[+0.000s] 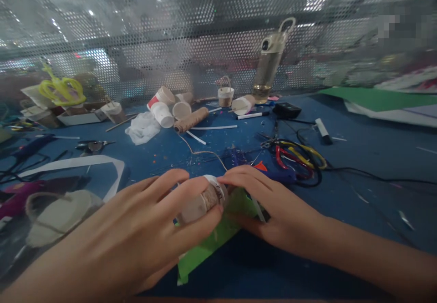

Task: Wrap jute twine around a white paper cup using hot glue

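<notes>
A small paper cup (194,208) lies tilted in my left hand (146,225), its thumb and fingers wrapped around the sides. A band of brown twine (210,197) circles the cup near its white rim. My right hand (269,198) is curled at the rim end, its fingertips against the wrapped part. From a brown twine roll (191,120), a strand runs across the table to those fingertips. Below both hands is a green sheet (205,250). Just behind my right hand lies a blue glue gun (278,174); its front is partly hidden.
Red-handled pliers (288,162) and black cables lie right of centre. Paper cups (162,114), a crumpled white bag (142,128) and a tilted bottle (269,62) stand farther back, before a perforated metal screen (205,43). A small handled basket (61,212) is at left.
</notes>
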Demonstrator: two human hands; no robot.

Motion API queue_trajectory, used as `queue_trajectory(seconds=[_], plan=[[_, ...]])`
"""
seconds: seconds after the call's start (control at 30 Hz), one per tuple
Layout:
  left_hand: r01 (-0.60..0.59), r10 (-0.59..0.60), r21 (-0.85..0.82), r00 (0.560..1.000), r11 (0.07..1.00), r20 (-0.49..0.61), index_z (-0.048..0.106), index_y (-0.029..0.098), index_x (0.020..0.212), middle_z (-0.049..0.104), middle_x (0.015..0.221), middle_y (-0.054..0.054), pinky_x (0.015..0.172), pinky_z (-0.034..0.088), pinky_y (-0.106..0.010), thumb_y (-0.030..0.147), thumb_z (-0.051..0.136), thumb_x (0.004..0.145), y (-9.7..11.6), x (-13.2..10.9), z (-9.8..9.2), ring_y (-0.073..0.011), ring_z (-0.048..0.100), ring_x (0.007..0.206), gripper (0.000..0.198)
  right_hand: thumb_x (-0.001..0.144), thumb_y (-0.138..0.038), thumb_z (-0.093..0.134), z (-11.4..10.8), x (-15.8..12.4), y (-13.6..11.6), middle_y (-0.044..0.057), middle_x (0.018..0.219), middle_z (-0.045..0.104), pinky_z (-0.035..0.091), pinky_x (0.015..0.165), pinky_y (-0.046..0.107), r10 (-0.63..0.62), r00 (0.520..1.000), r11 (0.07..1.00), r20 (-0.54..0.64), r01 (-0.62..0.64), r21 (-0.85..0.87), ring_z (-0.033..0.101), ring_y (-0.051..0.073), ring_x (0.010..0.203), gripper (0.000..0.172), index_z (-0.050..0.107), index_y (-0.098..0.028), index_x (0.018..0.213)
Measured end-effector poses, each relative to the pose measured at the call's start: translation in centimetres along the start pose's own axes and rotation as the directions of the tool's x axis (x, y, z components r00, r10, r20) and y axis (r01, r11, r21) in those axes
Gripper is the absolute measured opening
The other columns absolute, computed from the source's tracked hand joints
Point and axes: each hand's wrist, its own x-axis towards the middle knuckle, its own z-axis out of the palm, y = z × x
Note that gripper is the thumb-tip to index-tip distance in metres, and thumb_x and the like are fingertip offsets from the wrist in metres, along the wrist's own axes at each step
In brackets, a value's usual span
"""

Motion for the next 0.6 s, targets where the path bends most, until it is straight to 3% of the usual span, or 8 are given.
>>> queue_trajectory(seconds=[0.17,0.3,0.37,0.47,0.6], plan=[[-0.011,0.010,-0.009,0.995,1.000,-0.104,0.061,0.027,0.146,0.065,0.135,-0.008,0.089,0.062,-0.041,0.002,0.049,0.085,0.5,0.4,0.2,-0.0319,0.056,0.122,0.067,0.095,-0.011,0.068,-0.2,0.0,0.1,0.013,0.134,0.069,0.058,0.111,0.047,0.006,1.000,1.000,0.003,-0.006,-0.022,0.068,0.026,0.127,0.049,0.052,-0.025,0.139],[-0.050,0.046,-0.020,0.983,0.999,-0.175,0.067,0.022,0.137,0.073,0.132,-0.001,0.093,0.056,-0.040,0.010,0.041,0.105,0.5,0.9,0.5,-0.0293,0.058,0.120,0.043,0.094,-0.013,0.071,-0.4,-0.1,0.1,0.012,0.134,0.071,0.059,0.109,0.049,0.022,0.999,0.999,0.028,-0.021,-0.028,0.070,0.028,0.125,0.051,0.053,-0.027,0.139],[-0.060,0.055,-0.017,0.975,0.998,-0.214,0.067,0.019,0.135,0.074,0.131,0.000,0.092,0.052,-0.041,0.012,0.036,0.110,0.5,0.9,0.9,-0.0291,0.058,0.119,0.040,0.092,-0.013,0.074,-0.6,-0.2,0.1,0.012,0.134,0.072,0.059,0.109,0.049,0.025,0.999,0.999,0.036,-0.023,-0.047,0.070,0.028,0.125,0.053,0.053,-0.027,0.138],[-0.060,0.050,-0.040,0.974,0.997,-0.222,0.065,0.018,0.135,0.073,0.133,-0.001,0.096,0.047,-0.043,0.004,0.036,0.107,0.4,0.7,1.5,-0.0293,0.057,0.121,0.043,0.091,-0.016,0.078,-0.8,-0.3,0.2,0.011,0.130,0.074,0.059,0.108,0.048,0.013,0.998,0.996,0.060,-0.008,-0.092,0.070,0.028,0.124,0.052,0.054,-0.026,0.136],[-0.027,0.021,-0.029,0.983,0.999,-0.184,0.060,0.020,0.137,0.066,0.142,-0.007,0.102,0.046,-0.043,-0.003,0.041,0.098,0.3,0.1,1.9,-0.0302,0.052,0.129,0.050,0.093,-0.040,0.083,-1.2,-0.3,0.6,0.008,0.118,0.077,0.056,0.107,0.052,-0.055,0.996,0.992,0.065,0.062,-0.109,0.072,0.028,0.113,0.044,0.059,-0.023,0.127]])
